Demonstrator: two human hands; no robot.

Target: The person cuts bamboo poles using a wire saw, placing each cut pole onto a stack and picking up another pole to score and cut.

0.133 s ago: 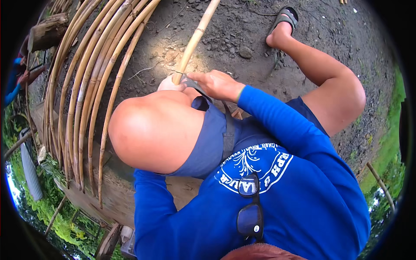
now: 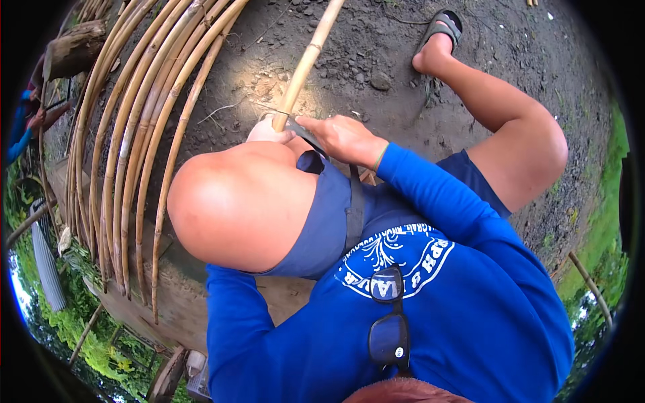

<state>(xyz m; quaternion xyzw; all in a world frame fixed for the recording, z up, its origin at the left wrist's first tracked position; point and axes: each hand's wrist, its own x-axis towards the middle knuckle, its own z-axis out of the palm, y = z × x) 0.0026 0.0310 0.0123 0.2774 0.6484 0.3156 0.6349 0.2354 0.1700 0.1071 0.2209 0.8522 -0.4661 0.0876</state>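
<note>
My left hand [image 2: 265, 133] is closed round the lower part of a pale bamboo pole [image 2: 309, 54], just beyond my bent left knee. My right hand [image 2: 346, 140] is closed on a dark flat blade [image 2: 302, 132], its index finger stretched along it toward the pole. The blade's thin edge lies across the pole just above my left fingers; its handle is hidden in my grip. The pole's lower end and part of my left hand are hidden behind the knee and blade.
Several long, curved bamboo poles [image 2: 144, 114] lean along the left over stony ground [image 2: 363, 60]. A log [image 2: 77, 50] lies at the upper left, beside another person's blue sleeve [image 2: 20, 144] and hand. My sandalled right foot [image 2: 437, 54] rests at the upper right.
My right hand has moved slightly to the right and down, and the pole in my left hand has shifted a little to the right.
</note>
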